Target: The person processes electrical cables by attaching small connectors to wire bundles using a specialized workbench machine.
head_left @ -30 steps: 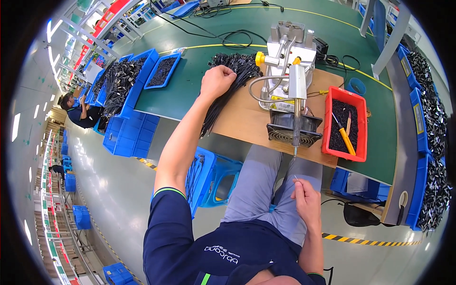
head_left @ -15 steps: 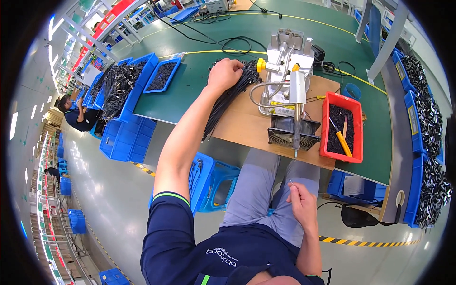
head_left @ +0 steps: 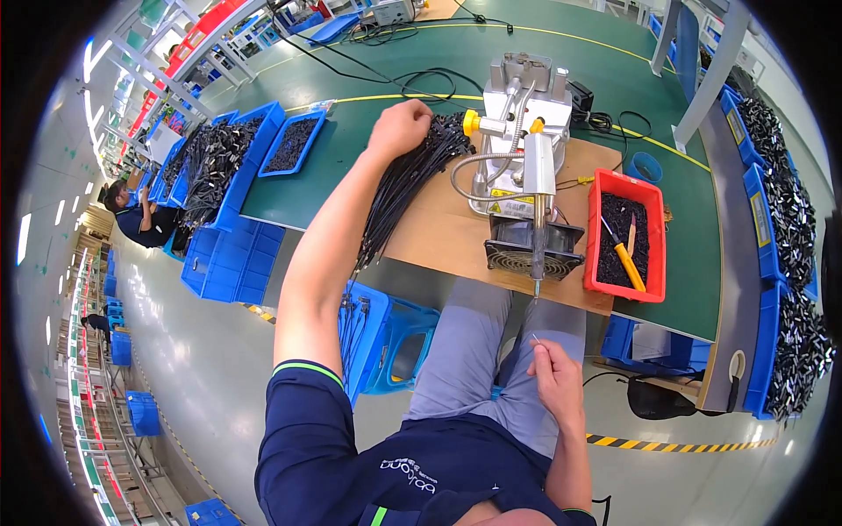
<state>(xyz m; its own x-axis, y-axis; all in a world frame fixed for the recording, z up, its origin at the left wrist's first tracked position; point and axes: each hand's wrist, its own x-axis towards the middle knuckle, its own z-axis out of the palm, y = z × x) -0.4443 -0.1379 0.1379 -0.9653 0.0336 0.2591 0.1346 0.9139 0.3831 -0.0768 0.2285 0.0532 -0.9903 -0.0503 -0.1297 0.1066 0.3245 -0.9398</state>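
My left hand [head_left: 401, 129] is at the upper end of a bundle of thin black cables [head_left: 395, 197] on the bench. Its fingers curl in, and what they hold is hidden beneath the hand. Over my right thigh, my right hand [head_left: 554, 373] pinches a thin, pale, pin-like piece [head_left: 537, 337] between thumb and fingertips. In front of me stands a silvery bench machine [head_left: 517, 131] with yellow knobs, whose slim rod [head_left: 538, 241] points toward my lap. A black fan [head_left: 533, 250] sits at its near side.
A red bin [head_left: 610, 283] with small black parts, a yellow-handled tool [head_left: 630, 267] and a brownish stick is right of the machine. Blue bins [head_left: 761, 351] of parts line the far right. Left are a blue tray [head_left: 289, 145], a cable-filled bin [head_left: 250, 167] and a blue stool [head_left: 408, 342].
My left hand has moved slightly left and up along the cables, and their lower ends now spread farther left. My right hand keeps its pinch over my thigh.
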